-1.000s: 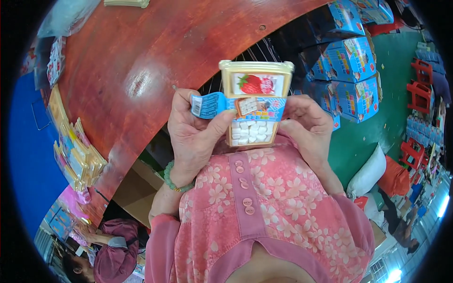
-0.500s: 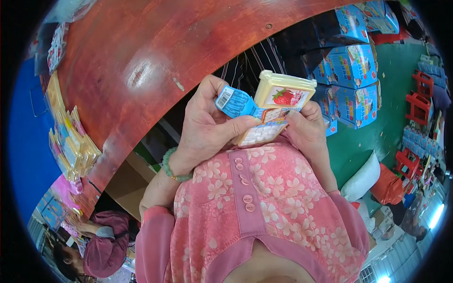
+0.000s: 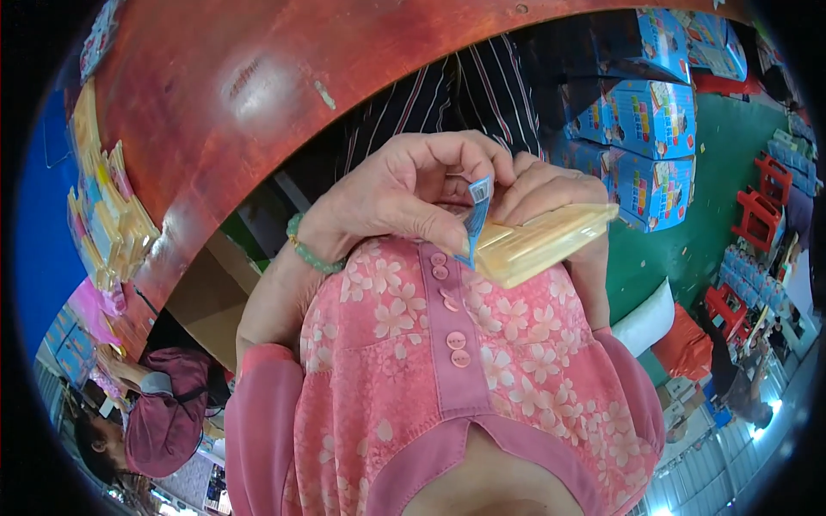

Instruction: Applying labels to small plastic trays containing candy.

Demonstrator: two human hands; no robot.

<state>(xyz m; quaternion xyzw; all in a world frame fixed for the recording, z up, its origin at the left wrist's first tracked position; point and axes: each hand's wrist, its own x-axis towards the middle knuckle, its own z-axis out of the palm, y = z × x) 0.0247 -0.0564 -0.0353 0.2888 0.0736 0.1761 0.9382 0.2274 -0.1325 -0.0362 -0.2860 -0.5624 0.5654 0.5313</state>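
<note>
In front of my chest, a pale yellow plastic case (image 3: 551,245) lies tilted in my right hand (image 3: 555,191), whose fingers curl over its far edge. My left hand (image 3: 413,193) is closed at the case's left end, thumb and fingers pinching a narrow blue printed card (image 3: 478,215) that stands up against the case. Both hands nearly meet at the fingertips. The right thumb is hidden behind the case, and the case's printed face is turned out of sight.
A red-brown table (image 3: 215,129) curves across the upper left, with a stack of similar yellow packs (image 3: 116,219) near its left edge. Blue printed cartons (image 3: 654,120) are piled at right on the green floor (image 3: 723,163). Another person (image 3: 172,413) sits at lower left.
The case has been turned and tipped, so its strawberry picture and the white-block print no longer show. The blue card now stands upright, and my hands have come closer together.
</note>
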